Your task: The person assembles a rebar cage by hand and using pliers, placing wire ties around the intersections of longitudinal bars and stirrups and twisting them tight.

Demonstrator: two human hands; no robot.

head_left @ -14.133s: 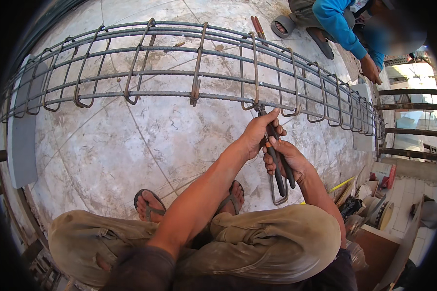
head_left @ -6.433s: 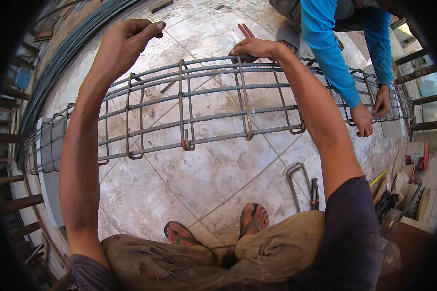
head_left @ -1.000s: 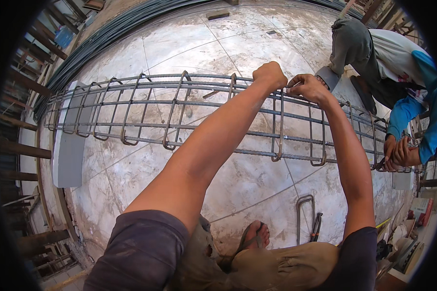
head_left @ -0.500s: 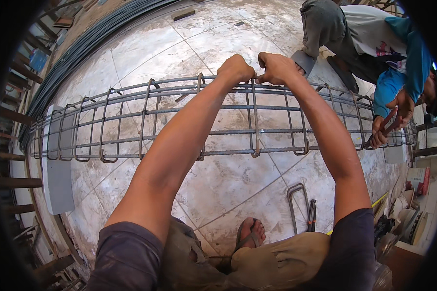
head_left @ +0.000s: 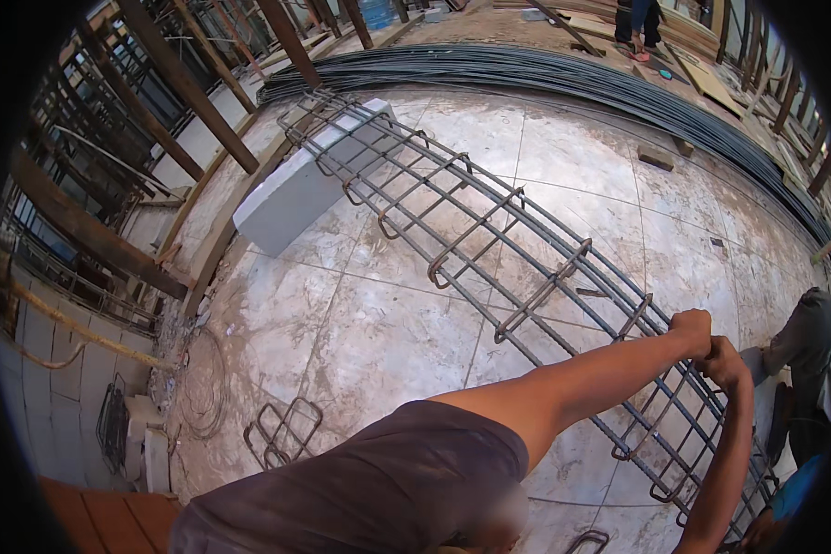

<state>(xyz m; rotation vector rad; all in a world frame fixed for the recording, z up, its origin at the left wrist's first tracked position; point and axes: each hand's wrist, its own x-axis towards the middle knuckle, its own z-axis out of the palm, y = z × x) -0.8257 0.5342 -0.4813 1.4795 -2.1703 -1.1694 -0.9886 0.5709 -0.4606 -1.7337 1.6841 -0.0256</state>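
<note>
A long rebar cage (head_left: 489,231), straight ribbed bars with square stirrups around them, runs slantwise from the upper left to the lower right. Both my arms reach to its far top edge. My left hand (head_left: 690,333) is closed in a fist at the top bar. Close beside it, my right hand (head_left: 726,365) is also closed, with fingers bent at the same bar. Whatever lies inside the fingers is hidden. A pale grey block (head_left: 291,208) holds up the cage's far left end.
Loose bent stirrups (head_left: 286,432) lie on the tiled floor, with another bent bar (head_left: 588,543) at the lower edge. A bundle of long bars (head_left: 489,66) stretches across the back. Wooden posts (head_left: 189,83) stand left. A co-worker (head_left: 808,346) crouches right; another person (head_left: 639,26) is far back.
My view has swung left, so the cage now slants and its left end and block show fully. My hands stay at the cage's far top edge, now closer together, the right one more closed.
</note>
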